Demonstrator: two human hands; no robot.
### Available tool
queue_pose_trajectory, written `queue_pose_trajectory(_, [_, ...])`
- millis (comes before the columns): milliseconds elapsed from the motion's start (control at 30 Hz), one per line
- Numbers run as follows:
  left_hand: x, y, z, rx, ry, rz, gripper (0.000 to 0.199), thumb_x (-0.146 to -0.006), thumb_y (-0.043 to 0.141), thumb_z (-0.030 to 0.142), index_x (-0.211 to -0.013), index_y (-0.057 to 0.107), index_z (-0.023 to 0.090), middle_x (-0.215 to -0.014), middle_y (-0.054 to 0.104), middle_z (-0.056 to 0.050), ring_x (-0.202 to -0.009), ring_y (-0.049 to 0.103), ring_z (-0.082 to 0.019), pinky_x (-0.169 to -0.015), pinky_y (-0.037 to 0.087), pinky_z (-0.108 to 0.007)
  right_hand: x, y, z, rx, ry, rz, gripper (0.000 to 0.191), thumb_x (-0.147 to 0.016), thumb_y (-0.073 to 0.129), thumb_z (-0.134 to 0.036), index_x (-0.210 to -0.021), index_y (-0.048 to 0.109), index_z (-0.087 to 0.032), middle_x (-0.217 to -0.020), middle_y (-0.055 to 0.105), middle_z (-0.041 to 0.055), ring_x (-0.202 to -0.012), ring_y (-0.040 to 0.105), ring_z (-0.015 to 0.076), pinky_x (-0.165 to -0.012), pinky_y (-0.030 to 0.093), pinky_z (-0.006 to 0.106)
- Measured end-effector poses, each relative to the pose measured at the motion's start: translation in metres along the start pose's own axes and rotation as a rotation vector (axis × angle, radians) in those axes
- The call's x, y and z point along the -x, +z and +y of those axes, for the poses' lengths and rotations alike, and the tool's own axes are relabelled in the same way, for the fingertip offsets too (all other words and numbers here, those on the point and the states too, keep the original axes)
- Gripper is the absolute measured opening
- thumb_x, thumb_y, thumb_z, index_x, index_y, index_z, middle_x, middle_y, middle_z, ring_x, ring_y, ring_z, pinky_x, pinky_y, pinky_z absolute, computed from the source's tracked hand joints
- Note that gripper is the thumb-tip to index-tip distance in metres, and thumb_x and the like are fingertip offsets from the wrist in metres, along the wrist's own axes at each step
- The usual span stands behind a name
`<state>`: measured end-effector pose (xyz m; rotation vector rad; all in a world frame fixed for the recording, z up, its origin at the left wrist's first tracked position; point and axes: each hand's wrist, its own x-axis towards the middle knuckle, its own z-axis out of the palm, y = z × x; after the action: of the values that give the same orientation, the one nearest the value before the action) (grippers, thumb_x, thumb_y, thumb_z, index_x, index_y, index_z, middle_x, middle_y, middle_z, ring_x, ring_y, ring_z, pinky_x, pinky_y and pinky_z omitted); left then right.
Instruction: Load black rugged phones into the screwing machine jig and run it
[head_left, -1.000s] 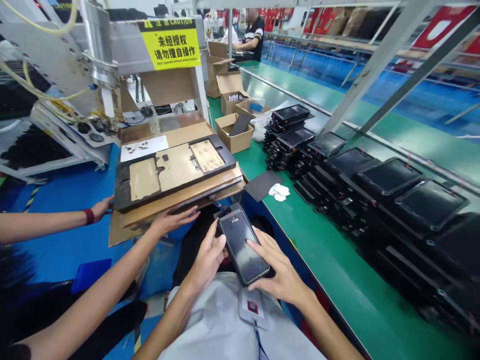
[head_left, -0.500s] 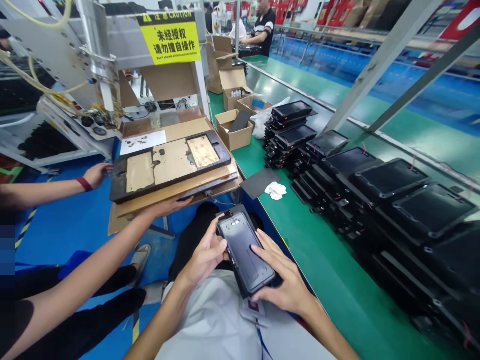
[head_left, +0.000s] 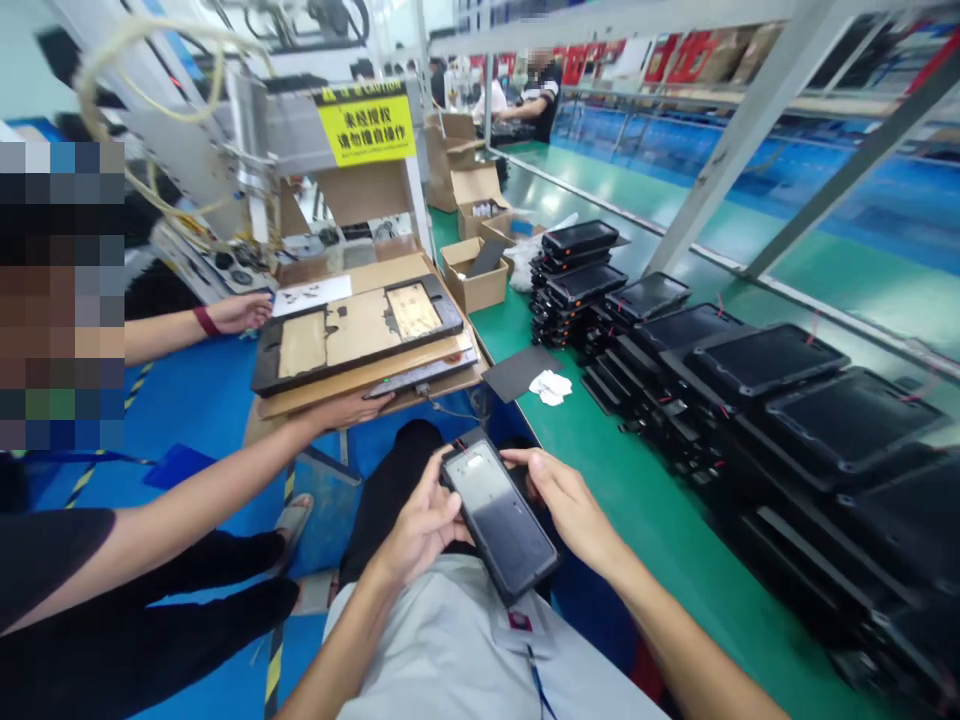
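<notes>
A black rectangular device housing (head_left: pixel 501 525), with a pale reflection on its upper half and a short red wire at the top, lies tilted above my lap. My left hand (head_left: pixel 426 520) grips its left side, the thumb resting along the edge and the fingers curled beneath. At the upper right edge, my right hand (head_left: pixel 566 500) bends its fingers against the housing's side; some of those fingertips are hidden behind it. Stacks of similar black housings (head_left: pixel 772 360) stand on the green bench to my right.
A co-worker's hand (head_left: pixel 349 408) touches the machine's front edge, the other hand (head_left: pixel 241 312) beside the black fixture (head_left: pixel 352 340). On the green bench (head_left: pixel 622 480) lie a dark sheet (head_left: pixel 517 373) and crumpled white paper (head_left: pixel 551 387). An open cardboard box (head_left: pixel 474 285) stands behind.
My right hand has slid from the housing's lower right face and corner up to its upper right edge. The view has shifted, bringing more of the co-worker into sight at left.
</notes>
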<state>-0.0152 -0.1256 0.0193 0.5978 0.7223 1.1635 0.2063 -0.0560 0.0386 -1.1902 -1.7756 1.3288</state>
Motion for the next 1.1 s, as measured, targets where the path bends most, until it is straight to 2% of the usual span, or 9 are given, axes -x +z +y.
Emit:
queue_pose_trajectory(67, [0.003,0.002,-0.004,0.000,0.006,-0.019,0.062,-0.095,0.066,0.024,-0.149,0.040,0.037,-0.130,0.066,-0.010,-0.088,0.075,-0.023,-0.070,0.063,-0.036,-0.017,0.003,-0.005,0.009,0.041,-0.063,0.062,-0.103,0.036,-0.065,-0.122,0.074,-0.020,-0.086,0.070,0.0060,-0.071,0.060,0.0175,-0.065,0.046,0.028])
queue_pose_trajectory(167, [0.006,0.000,-0.010,-0.013,0.013,-0.042,0.061,-0.094,0.066,0.025,-0.148,0.040,0.035,-0.132,0.064,-0.012,-0.085,0.075,-0.022,-0.065,0.064,-0.033,-0.042,0.011,-0.005,-0.072,0.140,-0.216,0.066,-0.099,0.040,-0.070,-0.118,0.074,-0.015,-0.059,0.057,-0.0006,-0.051,0.050,0.0141,-0.049,0.037,0.024])
queue_pose_trajectory(233, [0.008,-0.005,-0.014,-0.023,0.010,-0.039,0.060,-0.094,0.066,0.026,-0.148,0.041,0.035,-0.131,0.063,-0.012,-0.085,0.075,-0.022,-0.064,0.065,-0.034,-0.052,0.020,0.000,-0.189,0.214,-0.314,0.063,-0.095,0.050,-0.070,-0.110,0.074,-0.014,-0.059,0.056,-0.0022,-0.050,0.049,0.0122,-0.047,0.035,0.022])
queue_pose_trajectory(300, [0.010,-0.011,-0.017,-0.023,0.003,-0.031,0.059,-0.093,0.067,0.027,-0.146,0.044,0.036,-0.130,0.064,-0.011,-0.083,0.075,-0.023,-0.062,0.065,-0.035,-0.056,0.031,0.007,-0.324,0.276,-0.342,0.055,-0.089,0.063,-0.067,-0.103,0.073,-0.014,-0.072,0.066,0.0003,-0.059,0.057,0.0120,-0.051,0.040,0.020])
queue_pose_trajectory(400, [0.009,-0.021,-0.022,-0.015,-0.024,-0.036,0.054,-0.092,0.068,0.029,-0.142,0.051,0.038,-0.115,0.068,-0.008,-0.076,0.074,-0.021,-0.059,0.064,-0.034,-0.053,0.044,0.021,-0.519,0.383,-0.308,0.047,-0.083,0.075,-0.059,-0.099,0.071,-0.015,-0.086,0.072,0.0037,-0.070,0.065,0.0140,-0.060,0.049,0.021])
queue_pose_trajectory(600, [-0.013,-0.043,-0.042,0.057,-0.090,-0.008,0.048,-0.089,0.072,0.029,-0.134,0.057,0.034,-0.104,0.069,-0.007,-0.073,0.074,-0.021,-0.059,0.064,-0.035,-0.042,0.059,0.046,-0.723,0.483,-0.193,0.044,-0.084,0.076,-0.058,-0.093,0.071,-0.015,-0.079,0.071,0.0049,-0.064,0.067,0.0155,-0.059,0.053,0.024])
queue_pose_trajectory(833, [-0.033,-0.054,-0.063,0.059,-0.130,0.049,0.066,-0.085,0.074,0.031,-0.145,0.045,0.032,-0.112,0.069,-0.011,-0.070,0.073,-0.022,-0.055,0.063,-0.037,-0.045,0.066,0.075,-0.754,0.549,-0.078,0.048,-0.084,0.071,-0.064,-0.096,0.073,-0.017,-0.085,0.075,0.0077,-0.067,0.071,0.0194,-0.063,0.057,0.028])
queue_pose_trajectory(967, [-0.032,-0.053,-0.065,0.097,-0.144,0.101,0.093,-0.084,0.075,0.029,-0.160,0.022,0.031,-0.119,0.068,-0.013,-0.072,0.074,-0.022,-0.057,0.064,-0.037,-0.047,0.063,0.087,-0.755,0.568,-0.033,0.053,-0.081,0.077,-0.061,-0.108,0.074,-0.016,-0.100,0.078,0.0088,-0.085,0.075,0.0227,-0.076,0.059,0.030])
queue_pose_trajectory(1100, [-0.035,-0.049,-0.066,0.090,-0.138,0.125,0.097,-0.086,0.074,0.026,-0.163,0.015,0.028,-0.122,0.068,-0.014,-0.072,0.074,-0.020,-0.060,0.064,-0.036,-0.046,0.061,0.095,-0.836,0.586,-0.092,0.056,-0.082,0.075,-0.063,-0.110,0.074,-0.015,-0.098,0.078,0.0097,-0.079,0.075,0.0225,-0.075,0.059,0.031])
